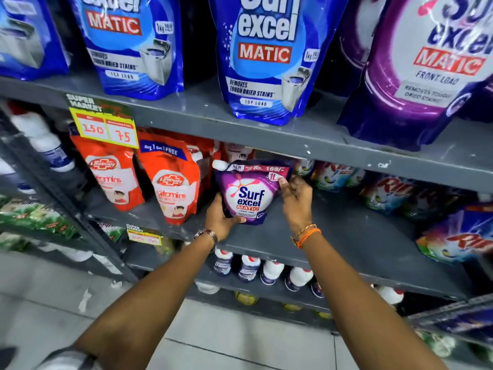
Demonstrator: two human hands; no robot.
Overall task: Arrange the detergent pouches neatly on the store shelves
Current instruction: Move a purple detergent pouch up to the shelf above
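A small purple Surf Excel Matic front-load pouch (249, 192) stands upright on the grey middle shelf (346, 236), just right of the red Lifebuoy pouches (173, 182). My left hand (220, 218) grips its lower left corner from below. My right hand (294, 200) pinches its upper right edge. Both forearms reach in from the bottom of the view. Larger blue Surf Excel Matic pouches (266, 57) and a large purple one (416, 68) stand on the shelf above.
Rin pouches (386, 193) fill the right of the middle shelf, one leaning at the far right (461, 239). A yellow price tag (104, 126) hangs on the upper shelf edge. White bottles (272, 271) line the shelf below. Bare shelf lies between my right hand and the Rin pouches.
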